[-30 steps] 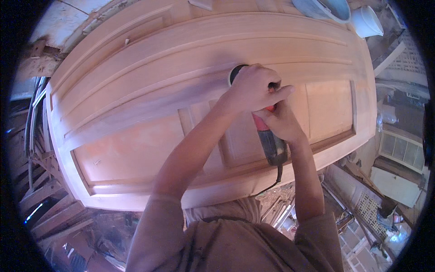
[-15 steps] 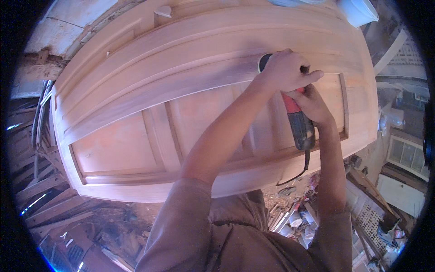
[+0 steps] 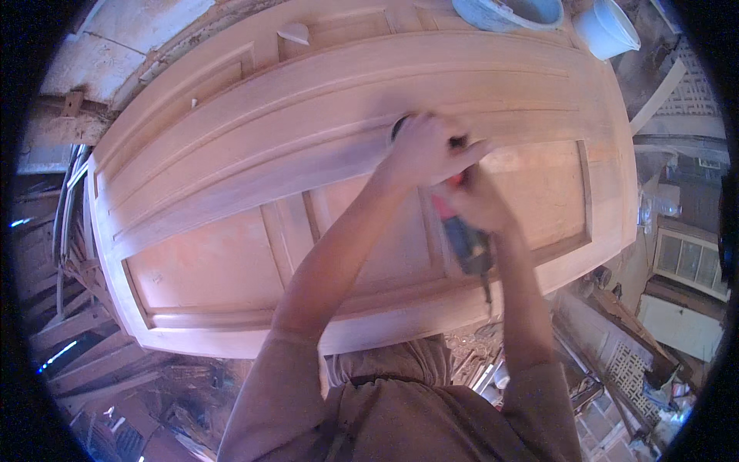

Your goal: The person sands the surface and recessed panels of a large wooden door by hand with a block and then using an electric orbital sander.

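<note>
A large pale wooden panelled door (image 3: 208, 269) lies flat in front of me. On its long middle rail I hold a red and black angle grinder (image 3: 464, 245), its body slanting back toward me and blurred by motion. My left hand (image 3: 431, 150) is closed over the front of the tool, and the dark edge of a disc (image 3: 397, 127) shows just beyond the fingers. My right hand (image 3: 483, 202) wraps round the red part of the body. The disc's underside is hidden against the wood. A cord runs from the tool's rear end.
At the far edge of the door stand a blue-grey basin (image 3: 512, 14) and a white bucket (image 3: 606, 31). A small pale scrap (image 3: 294, 33) lies on a far panel. Timber pieces (image 3: 85, 346) are stacked at left; a patterned lattice panel (image 3: 633, 377) leans among clutter at right.
Both hands and the angle grinder have slid left along the middle rail. The view has shifted slightly, so more of the basin shows at the far edge.
</note>
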`<state>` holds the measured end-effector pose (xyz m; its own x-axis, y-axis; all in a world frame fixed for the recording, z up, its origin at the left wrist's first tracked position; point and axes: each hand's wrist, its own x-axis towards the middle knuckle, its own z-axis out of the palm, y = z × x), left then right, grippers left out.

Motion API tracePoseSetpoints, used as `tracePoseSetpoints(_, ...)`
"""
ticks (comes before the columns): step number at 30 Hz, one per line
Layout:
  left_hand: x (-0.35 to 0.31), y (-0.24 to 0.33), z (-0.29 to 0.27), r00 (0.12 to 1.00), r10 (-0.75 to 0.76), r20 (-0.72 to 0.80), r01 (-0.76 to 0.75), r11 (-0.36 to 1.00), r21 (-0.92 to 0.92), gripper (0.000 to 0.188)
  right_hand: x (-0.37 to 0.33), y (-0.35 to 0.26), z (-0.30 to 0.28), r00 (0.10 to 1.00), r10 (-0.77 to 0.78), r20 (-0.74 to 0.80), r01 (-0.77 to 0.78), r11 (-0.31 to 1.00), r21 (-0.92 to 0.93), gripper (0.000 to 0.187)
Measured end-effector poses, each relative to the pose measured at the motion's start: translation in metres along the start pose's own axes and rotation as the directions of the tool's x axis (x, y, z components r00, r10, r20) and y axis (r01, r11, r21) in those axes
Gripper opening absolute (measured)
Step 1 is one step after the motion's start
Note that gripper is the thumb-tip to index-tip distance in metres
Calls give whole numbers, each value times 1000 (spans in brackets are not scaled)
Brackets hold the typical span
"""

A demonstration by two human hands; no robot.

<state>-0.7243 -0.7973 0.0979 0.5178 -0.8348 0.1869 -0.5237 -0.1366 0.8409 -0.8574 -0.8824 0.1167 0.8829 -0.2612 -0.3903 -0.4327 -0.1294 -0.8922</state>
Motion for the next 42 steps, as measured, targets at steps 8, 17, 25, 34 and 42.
tracePoseSetpoints(8, -90, -32, -96, 995, -59, -82, 51, 994, -94, 50, 14, -30, 123, 992, 127, 7, -121, 957, -265, 52)
tracePoseSetpoints(17, 16, 20, 12, 999, 22, 45, -21, 1000, -20, 49, -9, 9, -22, 999, 29, -31, -27, 999, 47, 56)
tracePoseSetpoints(25, 91, 67, 103, 998, 30, 57, -25, 996, -87, 54, -25, 34, -141, 998, 31, -54, -29, 999, 34, 63)
tracePoseSetpoints(34, 151, 112, 187, 998, 15, 65, -14, 1000, -6, 54, -43, 67, -247, 992, 10, -127, -14, 999, -33, 62)
tracePoseSetpoints(42, 210, 121, 244, 997, 61, 50, -59, 997, -46, 54, -42, 66, -320, 981, 158, -113, -159, 987, -1, 59)
